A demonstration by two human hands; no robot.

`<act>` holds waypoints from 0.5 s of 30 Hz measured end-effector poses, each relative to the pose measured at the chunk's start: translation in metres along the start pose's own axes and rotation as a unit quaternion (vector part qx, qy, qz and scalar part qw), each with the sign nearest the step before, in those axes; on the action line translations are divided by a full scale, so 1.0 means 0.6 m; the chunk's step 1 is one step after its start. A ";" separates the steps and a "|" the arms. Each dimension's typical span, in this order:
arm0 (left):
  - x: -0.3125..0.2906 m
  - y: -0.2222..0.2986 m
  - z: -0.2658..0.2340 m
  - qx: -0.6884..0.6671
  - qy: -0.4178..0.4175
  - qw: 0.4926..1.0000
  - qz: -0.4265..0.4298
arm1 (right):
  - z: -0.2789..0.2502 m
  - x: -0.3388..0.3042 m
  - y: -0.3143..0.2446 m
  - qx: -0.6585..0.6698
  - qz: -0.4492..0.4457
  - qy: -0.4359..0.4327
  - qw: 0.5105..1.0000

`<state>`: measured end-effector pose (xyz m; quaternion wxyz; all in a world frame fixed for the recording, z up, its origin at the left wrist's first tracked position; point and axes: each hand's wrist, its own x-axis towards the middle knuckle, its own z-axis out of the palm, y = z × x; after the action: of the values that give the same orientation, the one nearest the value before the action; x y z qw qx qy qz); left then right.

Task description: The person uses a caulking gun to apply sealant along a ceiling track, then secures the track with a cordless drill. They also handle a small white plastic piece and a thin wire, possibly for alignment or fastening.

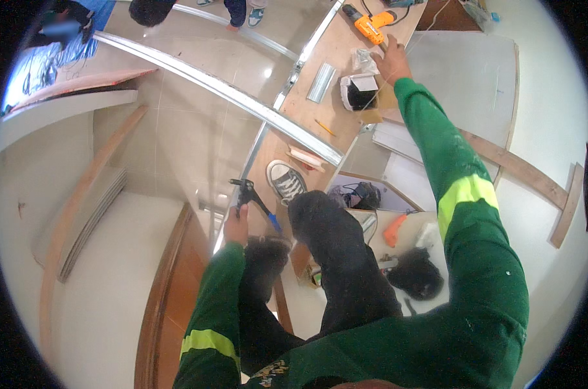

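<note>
My left hand (236,225) is closed round a black hand riveter (247,193) with a blue-tipped handle (270,219), held beside the board near my shoe. My right hand (394,61) reaches far forward with fingers apart, its fingertips close to the orange power drill (370,27); whether they touch it I cannot tell. The drill lies on the wooden board (300,123). Just left of the hand is a clear plastic bag (364,61). Below it stands an open carton (360,93) with dark contents. A short metal channel piece (321,82) and a yellow pencil (325,128) lie nearby.
A long metal stud (216,87) crosses above the tiled floor and rests over the board. My sneaker (285,181) is on the board. Below right are an orange-handled tool (393,230) and a black bag (418,275). Another person's shoe (256,17) shows at the top.
</note>
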<state>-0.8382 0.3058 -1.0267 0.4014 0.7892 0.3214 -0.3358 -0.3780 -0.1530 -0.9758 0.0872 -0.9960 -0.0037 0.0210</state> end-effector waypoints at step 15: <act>0.197 0.004 0.018 0.390 -0.334 0.834 0.202 | 0.176 0.169 0.072 -0.068 0.144 -0.050 0.986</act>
<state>-0.7722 0.3233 -1.1237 0.2015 0.7676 -0.1562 -0.5881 -0.2812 -0.1762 -1.0915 0.0149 -0.9874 0.1343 0.0828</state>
